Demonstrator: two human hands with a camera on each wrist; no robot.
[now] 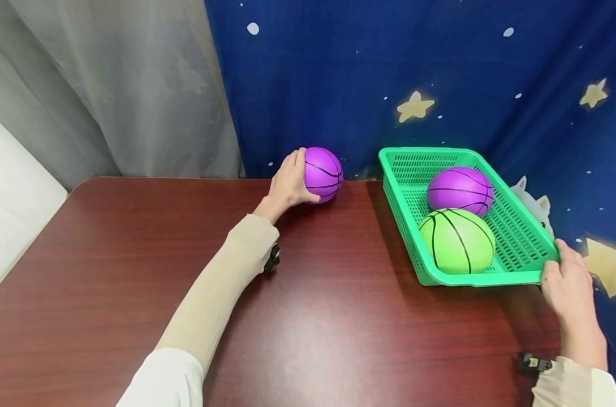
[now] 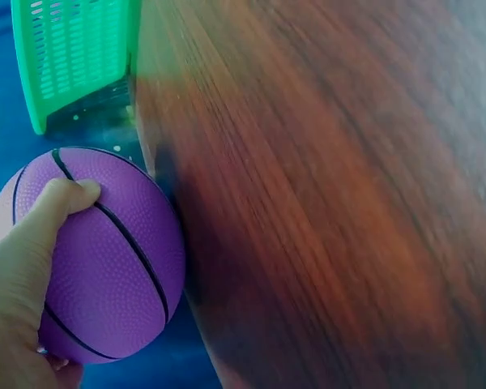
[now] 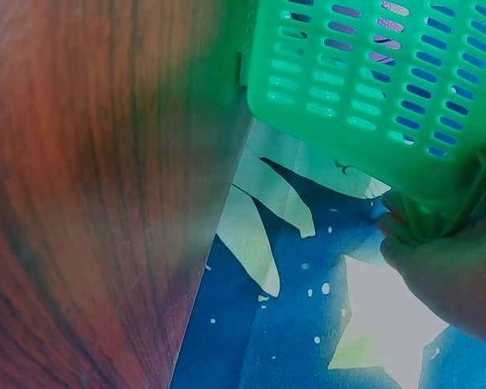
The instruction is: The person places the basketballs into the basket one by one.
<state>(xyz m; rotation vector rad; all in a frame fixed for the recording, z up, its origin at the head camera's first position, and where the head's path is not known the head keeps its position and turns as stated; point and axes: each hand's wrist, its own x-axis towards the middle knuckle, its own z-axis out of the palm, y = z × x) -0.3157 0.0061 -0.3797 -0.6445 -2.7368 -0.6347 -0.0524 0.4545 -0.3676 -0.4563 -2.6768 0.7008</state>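
Observation:
With fingers and thumb spread around it, my left hand grips a small purple basketball at the far edge of the table. The left wrist view shows the thumb pressed on this purple ball. On the right, my right hand holds the near right corner of a green plastic basket. Inside the basket lie another purple ball and a lime-green ball in front of it. In the right wrist view, fingers and thumb pinch the rim of the perforated basket.
A dark reddish-brown wooden table spreads below the hands. Behind it hang a blue curtain with stars and a grey curtain. A white surface stands at the left.

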